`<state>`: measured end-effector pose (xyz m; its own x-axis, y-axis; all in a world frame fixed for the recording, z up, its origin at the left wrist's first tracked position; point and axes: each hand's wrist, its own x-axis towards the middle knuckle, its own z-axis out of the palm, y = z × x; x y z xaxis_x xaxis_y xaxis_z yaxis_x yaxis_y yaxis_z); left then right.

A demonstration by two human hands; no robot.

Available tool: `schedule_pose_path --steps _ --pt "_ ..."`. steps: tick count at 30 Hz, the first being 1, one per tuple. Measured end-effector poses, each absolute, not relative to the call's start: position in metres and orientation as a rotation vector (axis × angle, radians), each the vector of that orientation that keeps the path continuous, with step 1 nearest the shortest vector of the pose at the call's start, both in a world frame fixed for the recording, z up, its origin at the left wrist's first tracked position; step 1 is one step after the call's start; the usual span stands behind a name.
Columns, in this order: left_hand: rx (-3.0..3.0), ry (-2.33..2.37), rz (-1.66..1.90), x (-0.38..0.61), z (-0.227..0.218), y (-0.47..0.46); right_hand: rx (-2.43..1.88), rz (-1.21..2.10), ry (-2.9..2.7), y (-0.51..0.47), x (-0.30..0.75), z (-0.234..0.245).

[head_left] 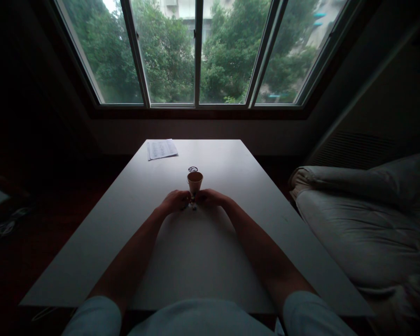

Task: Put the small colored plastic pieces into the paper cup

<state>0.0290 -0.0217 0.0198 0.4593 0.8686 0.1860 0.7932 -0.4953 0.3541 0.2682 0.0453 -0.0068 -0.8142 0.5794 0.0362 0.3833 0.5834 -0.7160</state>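
Both my arms reach out over a white table. My left hand and my right hand meet at the table's middle, fingers curled together round a small dark object that I cannot make out. Just behind the hands stands a small brown paper cup, upright, apart from my fingers or barely touching them. A small round dark thing, perhaps a lid, lies behind the cup.
A printed sheet of paper lies at the table's far left. A white quilt or mattress sits to the right of the table. A wide window with trees outside fills the far wall. The room is dim.
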Motion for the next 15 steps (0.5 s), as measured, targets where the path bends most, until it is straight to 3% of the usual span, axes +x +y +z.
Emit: schedule_pose_path --steps 15 --pt "2.435 1.533 0.486 0.0316 0.0199 -0.0223 -0.903 0.846 -2.582 0.0389 0.2592 -0.0023"
